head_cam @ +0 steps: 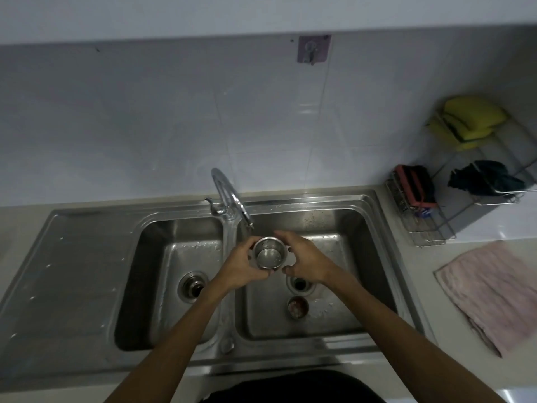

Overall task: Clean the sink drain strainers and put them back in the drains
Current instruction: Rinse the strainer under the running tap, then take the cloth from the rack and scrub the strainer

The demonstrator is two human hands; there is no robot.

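Observation:
A shiny steel cup-shaped drain strainer (266, 253) is held over the right basin, just below the tap spout (249, 225), its open mouth turned toward me. My left hand (242, 267) grips its left side and bottom. My right hand (305, 261) touches its right rim with the fingers curled around. Below, the right drain (300, 284) is open with nothing in it. A second strainer (297, 306), dirty with reddish residue, lies on the right basin's floor. The left drain (193, 286) has a stopper or strainer seated in it.
The double steel sink (87, 257) has a drainboard at left. The curved tap (225, 190) rises between the basins. A wire rack (430, 216) at right holds sponges (470, 117) and a dark cloth (488, 177). A pink towel (494, 292) lies on the counter.

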